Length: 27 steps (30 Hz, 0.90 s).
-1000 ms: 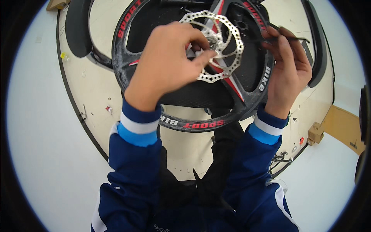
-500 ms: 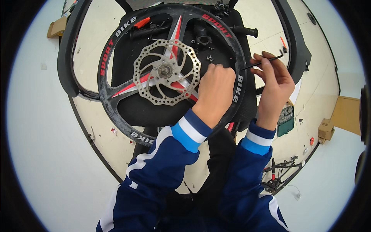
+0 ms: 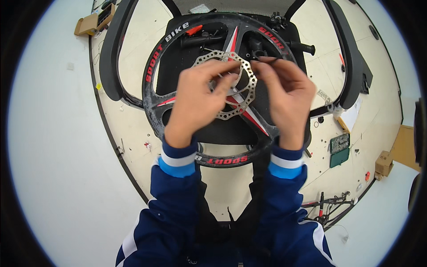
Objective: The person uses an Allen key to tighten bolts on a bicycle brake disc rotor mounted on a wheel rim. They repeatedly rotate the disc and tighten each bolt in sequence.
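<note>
A black bicycle wheel with red and white spokes lies flat before me, with a silver brake disc at its hub. My left hand is over the disc's left side, hiding much of the hub. Its thumb and fingers are pinched; whatever they hold is hidden. At the disc's right edge, my right hand is closed on a thin black hex key, mostly hidden and blurred by motion.
The wheel rests on a black office chair seat between two armrests. Dark bike parts and an orange piece lie toward the back. On the floor are a green case, cardboard boxes and a bike frame.
My left hand has moved left from the wheel's right side to the disc. The right hand has brought the hex key to the disc. The wheel has turned, and the view has shifted.
</note>
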Each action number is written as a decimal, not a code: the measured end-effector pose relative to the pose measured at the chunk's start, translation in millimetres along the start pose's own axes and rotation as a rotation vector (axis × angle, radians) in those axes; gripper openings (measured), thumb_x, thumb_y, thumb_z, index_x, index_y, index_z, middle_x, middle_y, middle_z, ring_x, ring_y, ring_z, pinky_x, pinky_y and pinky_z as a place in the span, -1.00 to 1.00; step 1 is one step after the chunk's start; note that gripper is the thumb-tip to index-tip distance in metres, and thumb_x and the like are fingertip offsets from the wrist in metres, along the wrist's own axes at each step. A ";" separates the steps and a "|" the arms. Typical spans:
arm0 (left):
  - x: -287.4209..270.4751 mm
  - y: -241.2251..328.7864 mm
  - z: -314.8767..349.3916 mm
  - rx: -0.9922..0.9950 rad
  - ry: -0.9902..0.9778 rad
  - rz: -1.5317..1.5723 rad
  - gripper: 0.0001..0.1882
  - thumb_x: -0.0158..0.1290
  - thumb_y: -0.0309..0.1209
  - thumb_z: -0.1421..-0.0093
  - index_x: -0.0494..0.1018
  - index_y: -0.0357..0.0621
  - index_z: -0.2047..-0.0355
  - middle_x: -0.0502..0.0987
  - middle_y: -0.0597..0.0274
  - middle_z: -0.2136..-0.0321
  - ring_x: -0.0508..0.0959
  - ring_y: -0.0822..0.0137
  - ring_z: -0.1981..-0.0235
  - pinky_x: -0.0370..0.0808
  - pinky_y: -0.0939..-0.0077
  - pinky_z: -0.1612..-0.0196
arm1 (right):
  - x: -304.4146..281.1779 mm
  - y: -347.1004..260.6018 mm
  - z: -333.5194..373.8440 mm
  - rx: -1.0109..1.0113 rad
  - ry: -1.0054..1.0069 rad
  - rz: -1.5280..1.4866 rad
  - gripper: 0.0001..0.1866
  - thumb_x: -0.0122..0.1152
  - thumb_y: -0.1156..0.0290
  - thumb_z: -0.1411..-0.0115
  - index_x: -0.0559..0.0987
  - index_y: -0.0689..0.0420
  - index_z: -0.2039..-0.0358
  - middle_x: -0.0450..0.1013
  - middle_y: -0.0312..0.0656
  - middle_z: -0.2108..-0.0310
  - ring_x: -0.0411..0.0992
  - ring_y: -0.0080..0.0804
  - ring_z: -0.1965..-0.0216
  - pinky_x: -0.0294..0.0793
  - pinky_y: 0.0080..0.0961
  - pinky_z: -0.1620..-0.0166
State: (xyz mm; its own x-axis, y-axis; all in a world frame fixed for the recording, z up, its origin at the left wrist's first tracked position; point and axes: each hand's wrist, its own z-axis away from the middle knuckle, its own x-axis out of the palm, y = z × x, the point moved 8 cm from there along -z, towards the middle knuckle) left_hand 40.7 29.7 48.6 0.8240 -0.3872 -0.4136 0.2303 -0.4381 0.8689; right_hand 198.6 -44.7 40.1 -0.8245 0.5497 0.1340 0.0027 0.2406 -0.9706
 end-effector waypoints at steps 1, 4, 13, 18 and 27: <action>-11.7 -2.2 -1.2 0.034 0.022 0.032 -0.75 0.13 -0.61 -0.19 0.62 -0.29 0.11 0.67 -0.03 0.28 0.68 0.21 0.32 0.57 0.49 0.23 | 16.7 2.5 3.9 -0.007 -0.020 -0.027 -0.85 0.35 0.55 -0.20 0.66 0.36 0.25 0.65 -0.16 0.34 0.61 -0.53 0.30 0.55 -0.67 0.17; -24.1 -13.8 0.4 -0.045 -0.010 0.050 -0.75 0.13 -0.61 -0.18 0.63 -0.27 0.11 0.68 -0.02 0.27 0.69 0.18 0.31 0.57 0.49 0.23 | 40.1 11.0 8.4 -0.021 -0.018 0.017 -0.87 0.37 0.56 -0.18 0.68 0.33 0.27 0.65 -0.17 0.37 0.61 -0.55 0.32 0.54 -0.68 0.20; -26.2 -58.6 10.4 -0.061 -0.005 0.048 -0.79 0.14 -0.63 -0.16 0.63 -0.33 0.17 0.68 0.04 0.35 0.67 0.29 0.37 0.56 0.52 0.26 | 68.2 27.9 11.2 -0.099 -0.020 0.157 -0.88 0.37 0.58 -0.17 0.68 0.34 0.27 0.65 -0.17 0.36 0.62 -0.51 0.31 0.57 -0.64 0.19; -27.2 -60.0 11.0 -0.026 0.039 0.053 -0.78 0.14 -0.61 -0.13 0.64 -0.30 0.19 0.67 0.02 0.39 0.67 0.23 0.41 0.55 0.49 0.30 | 73.8 23.5 11.1 -0.115 -0.066 0.236 -0.87 0.34 0.59 -0.18 0.68 0.33 0.25 0.66 -0.14 0.34 0.62 -0.51 0.30 0.57 -0.64 0.17; -22.8 -57.7 10.4 0.044 0.121 0.005 -0.82 0.23 -0.60 -0.06 0.67 -0.26 0.29 0.61 0.06 0.52 0.61 0.23 0.50 0.51 0.51 0.41 | 80.5 20.5 3.5 -0.180 -0.283 0.276 -0.80 0.28 0.59 -0.19 0.68 0.29 0.15 0.67 -0.10 0.27 0.64 -0.46 0.23 0.56 -0.58 0.09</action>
State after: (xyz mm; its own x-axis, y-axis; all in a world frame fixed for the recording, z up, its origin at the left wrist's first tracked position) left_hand 3.2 55.3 5.1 0.8821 -0.2902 -0.3710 0.2049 -0.4729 0.8570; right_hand 130.3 1.7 30.3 -0.9017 0.3777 -0.2103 0.3229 0.2649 -0.9086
